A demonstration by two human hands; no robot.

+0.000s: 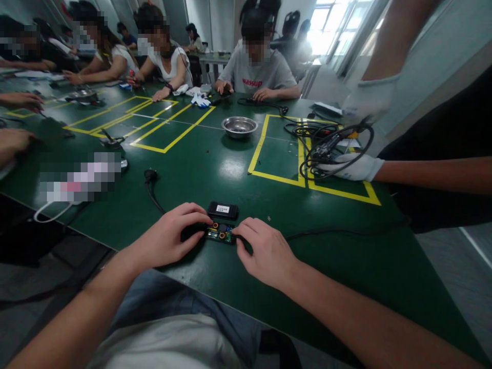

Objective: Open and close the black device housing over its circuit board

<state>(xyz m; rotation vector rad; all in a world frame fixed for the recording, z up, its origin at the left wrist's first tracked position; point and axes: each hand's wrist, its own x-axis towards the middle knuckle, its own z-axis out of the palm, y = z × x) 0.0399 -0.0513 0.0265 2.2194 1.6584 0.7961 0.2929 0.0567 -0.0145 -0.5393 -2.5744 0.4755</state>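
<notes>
In front of me on the green table lies a small opened black case with a circuit board (pixel 220 232) in it, copper coils and coloured parts showing. My left hand (pixel 172 233) pinches its left end between thumb and fingers. At the other end my right hand (pixel 265 251) holds it in the same way, fingertips on the edge. Just beyond lies the black cover (pixel 223 210), a white label facing up. A black cord with a plug (pixel 151 177) runs toward my left hand. Another black cable (pixel 330 230) stretches off to the right from behind my right hand.
A metal bowl (pixel 239 127) stands ahead, among yellow tape outlines (pixel 277 178). On the right, a co-worker's gloved hands (pixel 357 167) handle a bundle of black cables (pixel 319 146). A pixelated white object (pixel 82 177) lies left. Several people sit around the table.
</notes>
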